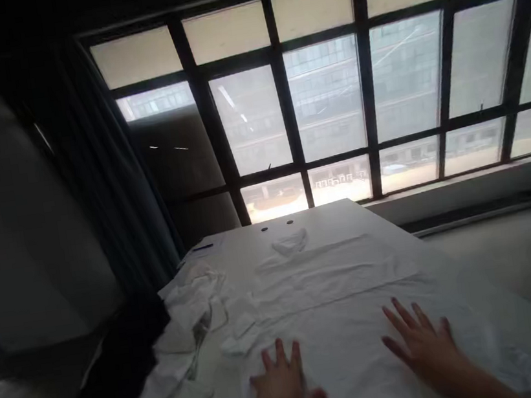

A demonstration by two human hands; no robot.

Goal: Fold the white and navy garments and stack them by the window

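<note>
the white cloth (331, 324) lies flat on the desk (331, 219); the left hand (283, 386) at its seven o'clock, the right hand (424, 341) at four, fingers spread, perhaps keeping it smooth.

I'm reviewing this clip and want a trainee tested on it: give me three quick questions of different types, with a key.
1. Multiple choice: how are the fingers of the left hand and the right hand held?
A) curled into fists
B) spread apart
C) interlaced

2. True or false: the dark curtain hangs on the left side of the picture.

3. Fill in the missing word: the white cloth between the hands lies spread out on a white ____.

Key:
1. B
2. True
3. table
</note>
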